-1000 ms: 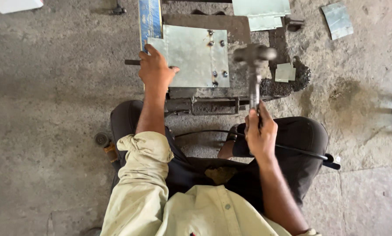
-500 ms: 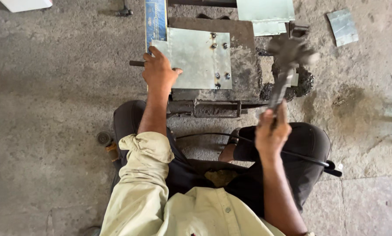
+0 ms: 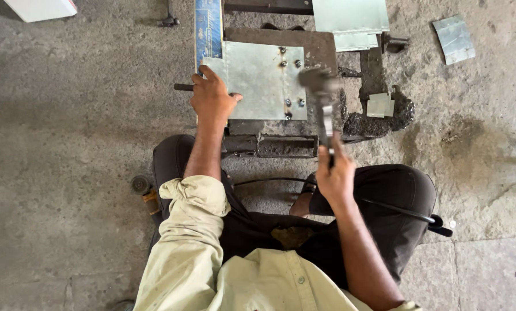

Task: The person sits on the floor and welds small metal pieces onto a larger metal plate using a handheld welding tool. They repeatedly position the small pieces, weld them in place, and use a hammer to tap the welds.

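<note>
My left hand [image 3: 212, 99] presses the galvanised sheet [image 3: 258, 80] flat, several rivets [image 3: 287, 80] already set, while my right hand [image 3: 336, 175] grips the hammer [image 3: 322, 98] mid-swing.

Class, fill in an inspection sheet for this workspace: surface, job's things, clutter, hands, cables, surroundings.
Surface: rough concrete floor.
Job's things: riveted metal sheet on a dark iron block; hammer, head blurred.
Clutter: metal offcuts, small plate, blue strip.
Hands: left hand presses the sheet's left edge; right hand grips the hammer handle.
Cables: black cable across the lap.
Surroundings: white object top left.
</note>
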